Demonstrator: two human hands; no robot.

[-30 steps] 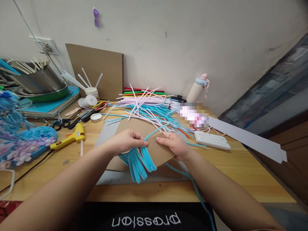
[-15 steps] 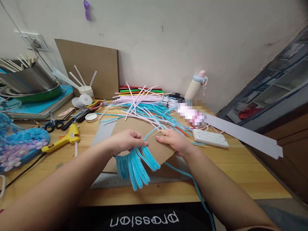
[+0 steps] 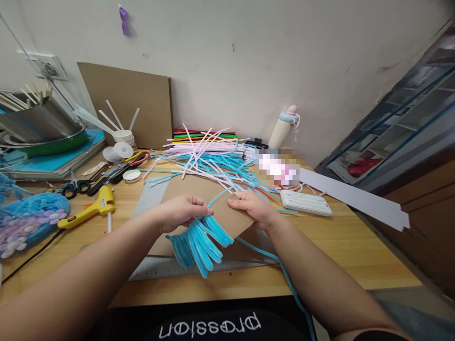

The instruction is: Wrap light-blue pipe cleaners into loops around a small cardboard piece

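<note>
My left hand point(image 3: 187, 211) is closed in a pinch on a blue pipe cleaner point(image 3: 217, 195), just above a row of blue pipe-cleaner loops point(image 3: 199, 244) that hangs below it. Part of the row wraps over a piece of brown cardboard point(image 3: 232, 220). My right hand point(image 3: 254, 207) grips the right side of this cardboard, thumb on top and the other fingers mostly hidden. The pipe cleaner arcs from the left fingertips up towards the right fingers. From under the cardboard a long blue strand point(image 3: 284, 270) trails right and down over the table edge.
Pink and blue pipe cleaners point(image 3: 209, 158) lie piled behind the hands. On the left are a yellow glue gun point(image 3: 88, 208), scissors point(image 3: 75, 187) and a blue piece with pink flowers point(image 3: 31, 222). A bottle point(image 3: 280, 130), white power strip-like box point(image 3: 305, 202) and white strip point(image 3: 355, 199) are right.
The view has shifted a little, so the table things sit farther left. The cardboard and loops have tilted slightly in my hands. Both hands keep their hold.
</note>
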